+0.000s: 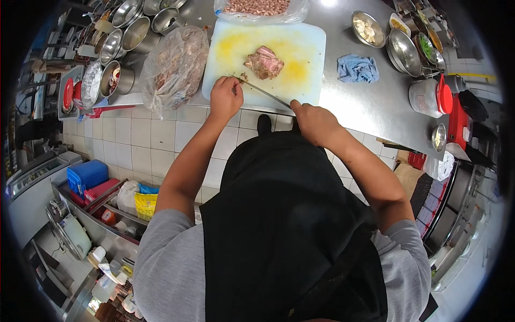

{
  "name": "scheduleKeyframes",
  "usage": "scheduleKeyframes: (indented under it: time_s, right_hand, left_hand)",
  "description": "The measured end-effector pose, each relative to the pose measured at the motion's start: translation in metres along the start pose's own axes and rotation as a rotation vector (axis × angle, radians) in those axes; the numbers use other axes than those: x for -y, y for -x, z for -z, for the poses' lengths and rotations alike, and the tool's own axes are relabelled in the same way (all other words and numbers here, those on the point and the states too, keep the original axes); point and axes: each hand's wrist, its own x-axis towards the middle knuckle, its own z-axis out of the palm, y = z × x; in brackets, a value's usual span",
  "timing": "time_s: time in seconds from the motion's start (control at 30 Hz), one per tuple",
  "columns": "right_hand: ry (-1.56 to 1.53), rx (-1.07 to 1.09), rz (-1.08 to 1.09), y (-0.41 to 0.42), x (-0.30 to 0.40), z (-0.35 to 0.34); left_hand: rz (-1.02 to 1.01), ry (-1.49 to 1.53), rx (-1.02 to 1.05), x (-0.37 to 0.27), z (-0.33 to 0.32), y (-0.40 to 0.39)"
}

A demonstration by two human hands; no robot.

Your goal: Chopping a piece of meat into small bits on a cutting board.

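My right hand (pixel 320 124) grips the handle of a knife (pixel 267 93). Its narrow blade slants up and left across the near edge of a white cutting board (pixel 312 44) with yellow stains. Close to the tip is my left hand (pixel 226 98), fingers curled together; whether they pinch anything is hidden. Small brown meat scraps (pixel 244 75) lie beside the tip. A chunk of cooked meat (pixel 265 62), pink on top and browned at its edges, rests mid-board, just beyond the blade and touched by neither hand.
Left of the board, a clear plastic bag (pixel 175 66) holds large meat pieces. Diced meat (pixel 257 7) fills a bag behind it. To the right lie a blue cloth (pixel 357 68), a bowl of pale pieces (pixel 367 30) and a red-lidded container (pixel 428 96). Metal bowls (pixel 136 34) crowd the far left.
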Motion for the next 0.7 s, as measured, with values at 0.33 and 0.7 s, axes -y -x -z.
scheduleKeyframes:
  time_s: [0.33, 0.7]
  right_hand:
    - [-0.045, -0.057, 0.038, -0.056, -0.005, -0.048]
    - [0.084, -0.020, 0.059, -0.006, 0.000, -0.006]
  left_hand:
    - [-0.123, -0.019, -0.049, -0.003, 0.004, 0.001]
    - [-0.032, -0.002, -0.032, -0.001, 0.008, 0.006]
